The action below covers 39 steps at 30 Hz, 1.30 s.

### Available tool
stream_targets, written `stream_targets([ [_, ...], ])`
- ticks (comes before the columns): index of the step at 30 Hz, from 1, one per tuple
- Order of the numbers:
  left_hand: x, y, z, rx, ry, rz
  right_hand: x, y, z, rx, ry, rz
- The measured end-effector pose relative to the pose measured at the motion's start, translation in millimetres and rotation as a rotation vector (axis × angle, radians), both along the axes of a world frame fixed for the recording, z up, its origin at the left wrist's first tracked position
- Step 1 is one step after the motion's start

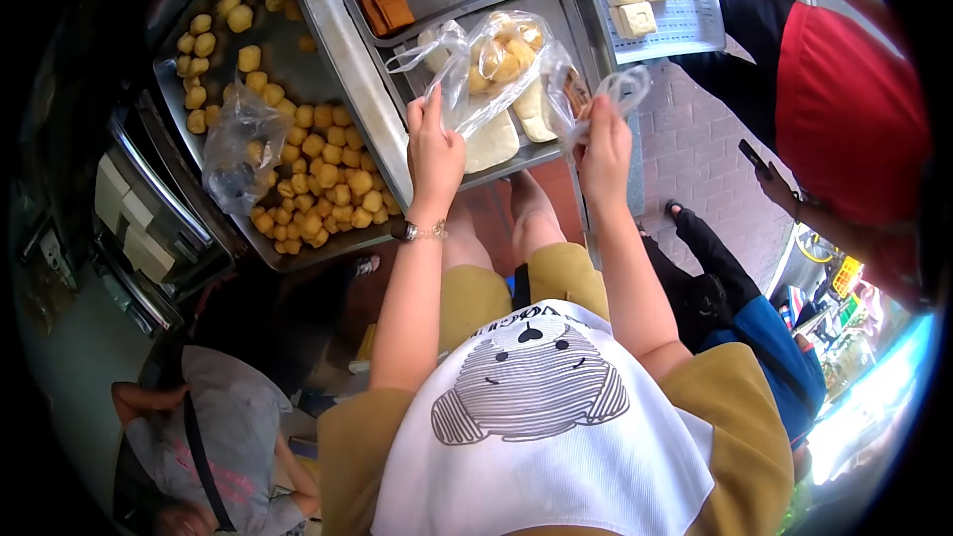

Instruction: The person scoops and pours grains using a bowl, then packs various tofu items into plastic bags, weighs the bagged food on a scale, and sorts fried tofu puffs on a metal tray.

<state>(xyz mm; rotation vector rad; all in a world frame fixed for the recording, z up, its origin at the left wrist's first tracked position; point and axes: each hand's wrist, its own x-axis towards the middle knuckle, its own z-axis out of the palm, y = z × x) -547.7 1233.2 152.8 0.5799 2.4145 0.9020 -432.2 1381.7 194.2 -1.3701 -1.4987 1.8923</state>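
A clear plastic bag [508, 52] with several yellowish round pieces inside is stretched out over a metal tray in front of me. My left hand [437, 151] is closed on the bag's near left side, and a watch and bracelet sit on that wrist. On the other side, my right hand [604, 151] pinches crumpled clear plastic, with a loop of it standing above the fingers. I cannot tell whether both hands hold the same bag. Pale flat slabs [493, 144] lie on the tray just beyond and between my hands.
At left, a large tray [220, 10] holds many golden balls and a loose plastic bag [241, 151]. Brown slabs [385, 2] lie on the far tray. White blocks [633, 18] sit in a blue-white basket [700, 0]. People stand at right and lower left.
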Motion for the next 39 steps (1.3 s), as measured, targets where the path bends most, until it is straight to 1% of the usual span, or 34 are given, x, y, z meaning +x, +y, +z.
stream_targets([
  [2, 8.6, -1.3, 4.6, -0.039, -0.072, 0.037, -15.3, 7.8, 8.6, -0.326, 0.220, -0.211],
  [3, 13.4, -1.9, 7.4, -0.058, -0.107, 0.055, -31.5, 7.5, 7.7, -0.400, 0.256, -0.382],
  [4, 18.6, -2.6, 6.8, -0.029, -0.063, 0.052, -43.8, 6.7, 1.9, -0.485, 0.226, -0.448],
  [6, 28.2, -3.1, 3.4, 0.029, 0.029, 0.044, -55.2, -4.1, -42.8, -0.694, 0.306, -0.590],
  [7, 29.3, -2.2, 4.8, 0.033, -0.038, 0.055, -58.0, -15.8, -60.0, -0.791, 0.330, -0.626],
  [8, 28.2, -1.7, 4.6, 0.057, -0.036, 0.071, -61.6, -29.3, -75.9, -0.888, 0.354, -0.663],
  [9, 27.1, -0.5, 4.1, 0.082, -0.034, 0.090, -67.5, -43.5, -89.2, -0.881, 0.331, -0.708],
  [10, 25.2, 2.6, 9.0, 0.107, -0.034, 0.111, -70.4, -52.5, -99.4, -0.851, 0.296, -0.675],
  [11, 23.3, 4.0, 16.5, 0.116, -0.075, 0.145, -66.6, -62.5, -106.8, -0.792, 0.190, -0.572],
  [12, 20.2, 3.5, 16.0, 0.159, -0.062, 0.156, -67.0, -67.1, -100.5, -0.730, 0.087, -0.468],
  [13, 14.4, 3.1, 15.7, 0.203, -0.049, 0.167, -60.3, -70.4, -111.6, -0.639, -0.020, -0.318],
  [15, 9.3, 4.7, 20.3, 0.285, -0.136, 0.259, -52.2, -65.7, -108.7, -0.254, -0.187, 0.165],
  [16, 10.0, 0.7, 19.0, 0.259, -0.095, 0.201, -50.8, -64.9, -102.3, -0.055, -0.267, 0.406],
  [17, 10.4, -3.5, 15.7, 0.235, -0.052, 0.144, -53.1, -63.4, -96.7, 0.021, -0.270, 0.489],
  [20, 13.4, -8.0, 19.9, 0.211, -0.039, 0.112, -77.2, -57.6, -108.1, 0.111, -0.333, 0.645],
  [21, 16.2, -13.4, 17.3, 0.208, -0.045, 0.138, -88.0, -49.4, -92.8, 0.165, -0.559, 0.806],
  [23, 16.6, -20.4, 23.8, 0.165, -0.075, 0.195, -99.5, -25.8, -73.2, 0.298, -0.608, 1.080],
  [24, 15.8, -23.6, 22.7, 0.126, -0.009, 0.163, -107.2, -14.9, -63.0, 0.363, -0.630, 1.216],
  [26, 19.9, -31.7, 15.7, 0.045, 0.121, 0.105, -130.5, 2.9, -32.0, 0.402, -0.717, 0.941],
  [27, 25.1, -33.6, 15.7, 0.095, -0.073, 0.164, -135.5, 2.6, -39.4, 0.639, -0.639, 0.884],
  [28, 27.8, -28.6, 27.7, -0.007, -0.065, 0.099, -141.3, 2.0, -54.0, 0.873, -0.552, 0.816],
  [29, 34.1, -26.0, 32.6, -0.031, -0.118, 0.111, -146.9, 1.4, -69.9, 1.102, -0.455, 0.733],
  [31, 43.8, -25.9, 31.4, -0.056, -0.189, 0.135, -153.3, -5.1, -110.3, 1.161, -0.418, 0.971],
  [32, 46.9, -25.2, 31.1, -0.015, -0.229, 0.166, -156.1, -8.5, -127.5, 1.185, -0.400, 1.092],
  [33, 53.0, -26.3, 25.3, -0.003, -0.199, 0.185, -163.0, -9.5, -137.7, 1.187, -0.336, 1.198],
  [36, 55.5, -31.7, 17.4, 0.033, -0.062, 0.217, -173.6, -7.1, -153.3, 1.060, -0.261, 1.481],
  [37, 56.1, -33.7, 18.0, 0.042, -0.012, 0.223, -174.3, -7.7, -155.1, 1.105, -0.300, 1.455],
  [39, 48.9, -38.2, 20.3, 0.212, -0.158, 0.406, -173.0, -5.6, -154.4, 0.977, -0.238, 1.258],
])
